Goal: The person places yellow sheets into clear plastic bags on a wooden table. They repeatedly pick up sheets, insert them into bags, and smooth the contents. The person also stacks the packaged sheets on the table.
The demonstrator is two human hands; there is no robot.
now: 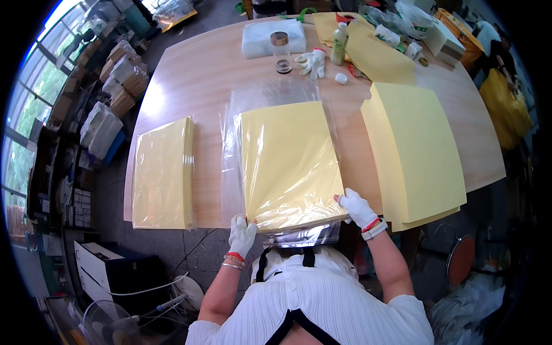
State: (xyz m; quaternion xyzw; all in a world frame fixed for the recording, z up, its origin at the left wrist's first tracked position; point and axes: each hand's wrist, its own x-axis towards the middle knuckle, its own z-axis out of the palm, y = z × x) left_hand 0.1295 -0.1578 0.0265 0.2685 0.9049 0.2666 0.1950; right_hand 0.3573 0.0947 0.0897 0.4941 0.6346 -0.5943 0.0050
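A stack of yellow sheets (pixel 287 161) lies in a clear plastic bag (pixel 230 132) at the near edge of the wooden table (pixel 207 80). My left hand (pixel 241 234), in a white glove, pinches the near left corner of the stack and bag. My gloved right hand (pixel 356 208) grips the near right corner of the same stack. The bag's open flap hangs over the table edge between my hands.
A bagged pile of yellow sheets (pixel 162 172) lies to the left, a loose pile (pixel 417 152) to the right. Farther back are a white foam pad (pixel 273 37), a jar (pixel 281 50), spare gloves (pixel 312 61), a bottle (pixel 339 44) and more yellow sheets (pixel 374 54).
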